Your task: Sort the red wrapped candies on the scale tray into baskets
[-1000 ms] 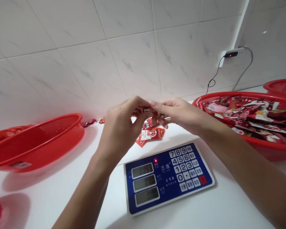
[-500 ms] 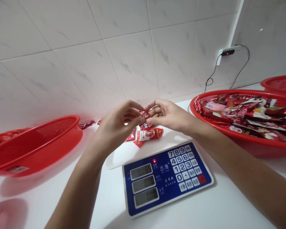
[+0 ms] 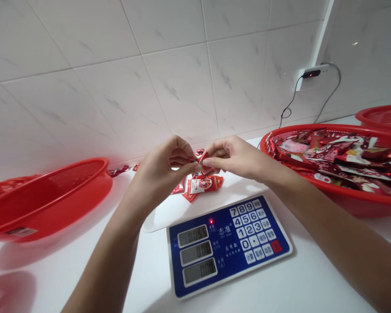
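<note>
A small red candy wrapper is pinched between my left hand and my right hand, each gripping one end, just above the white pan of the scale. Several red and white candy packets lie on that pan below my fingers. The scale's blue front panel has three small displays, a keypad and a lit red dot.
A red basket heaped with red snack packets stands at the right, another red basket behind it. A red basket sits at the left. A few stray wrappers lie by the tiled wall. A black cable runs to a wall socket.
Both hands have sunk a little toward the scale pan, still holding the small wrapper between them. The wrapper now looks twisted between the fingertips.
</note>
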Demonstrator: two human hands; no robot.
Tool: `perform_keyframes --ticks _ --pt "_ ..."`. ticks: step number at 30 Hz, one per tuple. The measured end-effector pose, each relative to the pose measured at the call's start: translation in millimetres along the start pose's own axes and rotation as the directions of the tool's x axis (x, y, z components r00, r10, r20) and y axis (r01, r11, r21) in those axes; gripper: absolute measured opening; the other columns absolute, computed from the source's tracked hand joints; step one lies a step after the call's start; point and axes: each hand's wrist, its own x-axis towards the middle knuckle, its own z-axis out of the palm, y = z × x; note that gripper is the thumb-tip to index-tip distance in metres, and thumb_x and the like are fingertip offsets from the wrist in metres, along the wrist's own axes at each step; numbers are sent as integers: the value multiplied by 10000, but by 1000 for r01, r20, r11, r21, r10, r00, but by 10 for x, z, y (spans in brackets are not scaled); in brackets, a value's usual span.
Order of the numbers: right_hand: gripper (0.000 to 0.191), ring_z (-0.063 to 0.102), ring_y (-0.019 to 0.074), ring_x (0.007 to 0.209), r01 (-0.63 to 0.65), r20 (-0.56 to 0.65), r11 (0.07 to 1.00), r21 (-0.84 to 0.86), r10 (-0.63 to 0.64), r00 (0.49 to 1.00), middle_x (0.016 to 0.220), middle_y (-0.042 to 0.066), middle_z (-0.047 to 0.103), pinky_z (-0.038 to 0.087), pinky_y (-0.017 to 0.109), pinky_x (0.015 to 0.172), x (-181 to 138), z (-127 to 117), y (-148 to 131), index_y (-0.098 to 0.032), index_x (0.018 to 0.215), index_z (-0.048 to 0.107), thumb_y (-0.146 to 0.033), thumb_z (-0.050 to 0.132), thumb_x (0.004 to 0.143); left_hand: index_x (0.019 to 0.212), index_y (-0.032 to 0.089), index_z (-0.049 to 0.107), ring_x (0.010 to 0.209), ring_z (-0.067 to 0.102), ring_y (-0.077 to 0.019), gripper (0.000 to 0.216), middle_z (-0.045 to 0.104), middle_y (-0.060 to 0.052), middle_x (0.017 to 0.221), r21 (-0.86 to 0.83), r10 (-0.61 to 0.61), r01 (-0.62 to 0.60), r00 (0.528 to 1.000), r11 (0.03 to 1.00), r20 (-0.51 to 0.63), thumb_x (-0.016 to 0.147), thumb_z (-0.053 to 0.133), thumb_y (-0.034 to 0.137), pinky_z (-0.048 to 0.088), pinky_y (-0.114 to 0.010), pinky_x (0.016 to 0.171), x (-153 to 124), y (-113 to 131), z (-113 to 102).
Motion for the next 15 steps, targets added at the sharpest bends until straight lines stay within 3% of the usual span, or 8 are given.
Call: perform_keyframes --ticks 8,15 --pt "93 579 94 609 -61 62 991 -118 69 996 721 45 701 400 206 548 17 -61 66 -107 901 706 -121 622 862 842 224 478 866 725 -209 148 729 -18 863 55 -91 84 988 995 127 812 622 234 561 -329 701 -13 -59 -30" --pt "76 582 115 584 -105 89 983 -148 119 989 625 17 656 433 229 568 9 -56 63 -126 877 670 -113 610 833 815 228 446 887 721 -214 153 730 -18 872 102 -91 77 986 992 140 814 598 213 554 -328 711 -29 -45 -12"
